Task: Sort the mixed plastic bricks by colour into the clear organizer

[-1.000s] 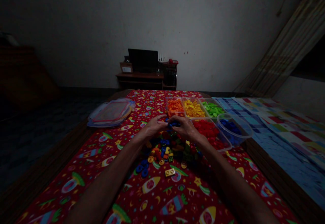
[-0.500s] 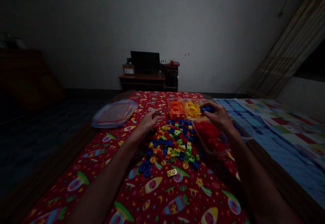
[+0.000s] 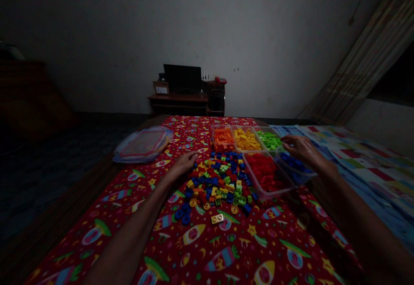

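A heap of small mixed-colour bricks (image 3: 220, 183) lies on the red patterned cloth (image 3: 226, 250). My left hand (image 3: 185, 162) rests at the heap's left edge, fingers loosely curled, nothing visible in it. My right hand (image 3: 299, 146) hovers over the round tub of blue bricks (image 3: 296, 167), fingers spread downward, and I see nothing in it. A rectangular tub of red bricks (image 3: 267, 173) stands between the heap and the blue tub. Behind them stand tubs of orange bricks (image 3: 223, 138), yellow bricks (image 3: 246, 139) and green bricks (image 3: 270, 139).
A stack of clear lids (image 3: 142, 145) lies at the left of the cloth. A checked mat (image 3: 362, 164) covers the floor on the right. A low desk with a dark screen (image 3: 183, 79) stands against the far wall. The room is dim.
My right hand carried a blue brick from the heap rightwards over the tubs to the blue tub and now shows none. My left hand dropped to the heap's left edge.
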{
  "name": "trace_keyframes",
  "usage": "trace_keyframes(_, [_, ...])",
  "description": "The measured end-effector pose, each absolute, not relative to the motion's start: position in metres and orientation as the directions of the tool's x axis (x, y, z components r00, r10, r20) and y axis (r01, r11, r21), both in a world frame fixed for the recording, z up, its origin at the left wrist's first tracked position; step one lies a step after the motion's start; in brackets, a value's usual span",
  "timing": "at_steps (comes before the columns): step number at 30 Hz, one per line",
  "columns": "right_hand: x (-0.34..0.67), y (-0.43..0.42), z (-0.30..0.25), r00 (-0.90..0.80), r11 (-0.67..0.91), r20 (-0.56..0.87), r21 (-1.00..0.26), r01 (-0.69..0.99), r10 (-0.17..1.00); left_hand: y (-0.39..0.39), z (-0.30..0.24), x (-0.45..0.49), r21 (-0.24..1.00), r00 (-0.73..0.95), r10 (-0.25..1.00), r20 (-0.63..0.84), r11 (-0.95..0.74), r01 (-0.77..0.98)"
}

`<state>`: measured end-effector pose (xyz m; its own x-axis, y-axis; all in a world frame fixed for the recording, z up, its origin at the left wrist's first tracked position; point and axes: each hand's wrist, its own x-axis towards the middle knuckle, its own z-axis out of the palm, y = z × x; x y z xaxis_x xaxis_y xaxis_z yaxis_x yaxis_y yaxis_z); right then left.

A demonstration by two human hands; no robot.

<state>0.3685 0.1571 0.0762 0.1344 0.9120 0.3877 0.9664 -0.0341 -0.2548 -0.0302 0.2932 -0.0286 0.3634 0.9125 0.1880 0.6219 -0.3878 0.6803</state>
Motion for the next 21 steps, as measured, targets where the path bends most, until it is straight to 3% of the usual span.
trace_keyframes(4, [0.282, 0.182, 0.071, -0.121, 0.261, 0.370, -0.358, 0.897, 0.921, 0.287, -0.036, -0.021, 0.711, 0.387, 0.903, 0.187, -0.397, 0.581])
trace_keyframes(6, [0.239, 0.199, 0.063, -0.323, 0.399, 0.276, -0.296, 0.868, 0.905, 0.284, -0.037, -0.020, 0.754, 0.412, 0.891, 0.191, -0.402, 0.519])
trace_keyframes(9, [0.187, 0.225, 0.048, -0.411, 0.462, 0.227, -0.256, 0.849, 0.883, 0.285, -0.033, -0.026, 0.828, 0.477, 0.855, 0.201, -0.409, 0.384])
trace_keyframes(12, [0.157, 0.248, 0.036, -0.538, 0.543, 0.076, -0.104, 0.833, 0.840, 0.289, -0.027, -0.041, 0.852, 0.490, 0.845, 0.213, -0.406, 0.330])
trace_keyframes(15, [0.146, 0.262, 0.027, -0.580, 0.579, -0.056, -0.039, 0.814, 0.812, 0.293, -0.022, -0.057, 0.836, 0.483, 0.862, 0.156, -0.375, 0.400])
trace_keyframes(18, [0.147, 0.261, 0.024, -0.580, 0.580, -0.103, -0.033, 0.814, 0.808, 0.292, -0.020, -0.063, 0.800, 0.523, 0.851, 0.034, -0.337, 0.497])
trace_keyframes(21, [0.153, 0.250, 0.029, -0.565, 0.567, -0.133, -0.025, 0.823, 0.814, 0.287, -0.020, -0.052, 0.733, 0.549, 0.835, 0.032, -0.393, 0.555])
